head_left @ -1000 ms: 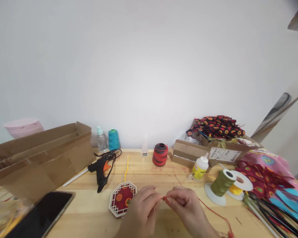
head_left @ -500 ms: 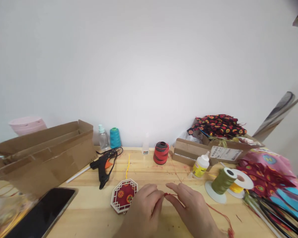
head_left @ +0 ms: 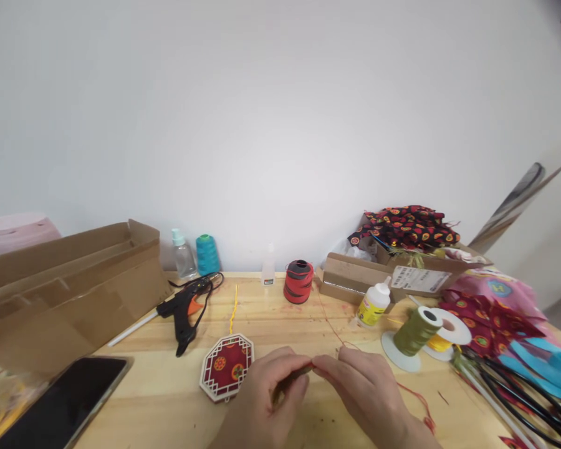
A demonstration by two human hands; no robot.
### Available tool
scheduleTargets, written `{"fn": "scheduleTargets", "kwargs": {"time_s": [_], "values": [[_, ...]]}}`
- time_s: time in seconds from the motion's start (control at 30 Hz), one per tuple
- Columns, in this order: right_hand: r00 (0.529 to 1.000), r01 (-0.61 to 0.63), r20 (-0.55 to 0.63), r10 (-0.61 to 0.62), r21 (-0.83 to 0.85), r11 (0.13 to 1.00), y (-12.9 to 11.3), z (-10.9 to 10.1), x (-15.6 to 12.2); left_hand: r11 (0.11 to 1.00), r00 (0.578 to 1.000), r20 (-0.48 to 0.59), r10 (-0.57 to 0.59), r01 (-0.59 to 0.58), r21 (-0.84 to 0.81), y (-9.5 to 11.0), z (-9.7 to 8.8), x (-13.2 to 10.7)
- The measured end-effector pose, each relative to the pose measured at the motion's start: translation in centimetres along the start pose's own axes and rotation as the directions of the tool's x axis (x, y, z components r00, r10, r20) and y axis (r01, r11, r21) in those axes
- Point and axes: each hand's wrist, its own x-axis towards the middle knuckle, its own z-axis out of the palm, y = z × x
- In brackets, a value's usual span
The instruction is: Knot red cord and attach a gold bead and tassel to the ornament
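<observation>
My left hand (head_left: 266, 399) and my right hand (head_left: 367, 396) meet low in the middle of the wooden table (head_left: 280, 321), fingertips pinched together on a thin red cord (head_left: 414, 396) that trails off to the right. A small dark slender thing also shows in the left fingers; I cannot make out what it is. Just left of my left hand lies an octagonal white-framed ornament with red patterned fabric (head_left: 227, 373), with a yellow cord (head_left: 234, 302) running up from it.
A black glue gun (head_left: 182, 308), phone (head_left: 63, 405) and open cardboard box (head_left: 65, 290) are on the left. At the back stand a red spool (head_left: 298, 282), teal spool (head_left: 207, 254) and small bottles. To the right: glue bottle (head_left: 373, 304), olive spool (head_left: 414, 333), fabric-filled box (head_left: 402, 262).
My hands have drawn slightly closer together and lower, still pinching the red cord. The view has shifted a little, so the table's objects sit slightly further left.
</observation>
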Motion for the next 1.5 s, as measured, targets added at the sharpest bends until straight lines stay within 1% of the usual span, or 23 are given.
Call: {"fn": "scheduleTargets", "kwargs": {"time_s": [0.03, 0.1, 0.13, 0.2, 0.27, 0.37, 0.43, 0.47, 0.53, 0.63, 0.7, 0.77, 0.83, 0.9, 1.0, 1.07, 1.2, 1.33, 1.4, 1.47, 1.5], "values": [[1.0, 0.015, -0.014, -0.015, 0.001, 1.0, 0.1, -0.2, 0.1, 0.994, 0.998, 0.003, -0.067, 0.067, -0.087, 0.0, 0.0, -0.1], [0.999, 0.045, -0.02, -0.046, -0.005, 0.999, 0.1, -0.7, 0.2, 0.945, 0.98, 0.051, -0.193, 0.199, -0.259, 0.0, 0.1, -0.2], [0.998, 0.062, -0.015, -0.062, -0.012, 0.998, 0.2, -0.9, 0.2, 0.906, 0.965, 0.098, -0.243, 0.261, -0.332, 0.1, 0.1, -0.1], [0.996, 0.092, 0.01, -0.091, -0.039, 0.995, 0.2, -1.2, 0.0, 0.827, 0.93, 0.2, -0.308, 0.365, -0.427, 0.4, -0.1, 0.1], [0.992, 0.123, 0.045, -0.12, -0.07, 0.99, 0.3, -1.3, -0.2, 0.773, 0.904, 0.271, -0.331, 0.424, -0.472, 0.7, -0.3, 0.4], [0.984, 0.167, 0.084, -0.159, -0.09, 0.982, 0.4, -1.4, -0.5, 0.713, 0.867, 0.379, -0.325, 0.487, -0.504, 1.0, -0.6, 0.8], [0.981, 0.17, 0.105, -0.162, -0.08, 0.982, 0.3, -1.4, -0.6, 0.683, 0.845, 0.419, -0.332, 0.522, -0.511, 1.0, -0.7, 0.9], [0.981, 0.165, 0.118, -0.156, -0.069, 0.984, 0.2, -1.4, -0.5, 0.68, 0.839, 0.423, -0.343, 0.532, -0.504, 0.9, -0.7, 1.0], [0.979, 0.147, 0.146, -0.139, -0.047, 0.988, 0.2, -1.3, -0.5, 0.702, 0.837, 0.418, -0.353, 0.532, -0.474, 0.6, -0.5, 1.0], [0.981, 0.129, 0.153, -0.121, -0.039, 0.991, 0.2, -0.9, -0.7, 0.726, 0.837, 0.434, -0.332, 0.521, -0.449, 0.3, -0.3, 1.1], [0.983, 0.122, 0.141, -0.114, -0.05, 0.991, 0.3, -0.6, -1.0, 0.704, 0.833, 0.443, -0.331, 0.53, -0.472, 0.1, -0.1, 1.1], [0.984, 0.131, 0.131, -0.123, -0.055, 0.99, 0.4, -0.5, -1.2, 0.674, 0.828, 0.435, -0.354, 0.548, -0.496, 0.1, 0.0, 1.1], [0.982, 0.144, 0.134, -0.136, -0.057, 0.988, 0.4, -0.5, -1.2, 0.666, 0.825, 0.415, -0.382, 0.558, -0.495, 0.3, -0.1, 1.1], [0.979, 0.155, 0.144, -0.144, -0.064, 0.986, 0.4, -0.6, -1.1, 0.686, 0.826, 0.398, -0.4, 0.558, -0.468, 0.5, -0.2, 1.3], [0.975, 0.172, 0.155, -0.16, -0.07, 0.983, 0.2, -0.7, -0.9, 0.738, 0.847, 0.372, -0.38, 0.52, -0.431, 0.9, -0.5, 1.4], [0.975, 0.176, 0.153, -0.164, -0.068, 0.982, 0.2, -0.7, -0.8, 0.74, 0.845, 0.4, -0.355, 0.515, -0.432, 0.9, -0.7, 1.5], [0.978, 0.163, 0.139, -0.153, -0.057, 0.985, 0.3, -0.6, -0.8, 0.683, 0.798, 0.495, -0.344, 0.574, -0.452, 0.5, -0.8, 1.2], [0.982, 0.145, 0.121, -0.143, -0.008, 0.989, 0.2, -0.7, -0.5, 0.703, 0.806, 0.482, -0.344, 0.562, -0.437, 0.2, -0.6, 1.1], [0.994, 0.096, 0.054, -0.099, 0.056, 0.994, 0.2, -0.7, -0.1, 0.722, 0.821, 0.453, -0.348, 0.543, -0.429, 0.0, -0.5, 1.1], [0.999, -0.029, -0.014, 0.031, 0.158, 0.987, 0.1, -0.6, 0.3, 0.726, 0.84, 0.412, -0.353, 0.524, -0.445, 0.0, -0.5, 1.2], [0.993, -0.107, -0.023, 0.115, 0.216, 0.97, 0.1, -0.5, 0.4, 0.718, 0.846, 0.396, -0.357, 0.52, -0.462, 0.0, -0.5, 1.3]]}}
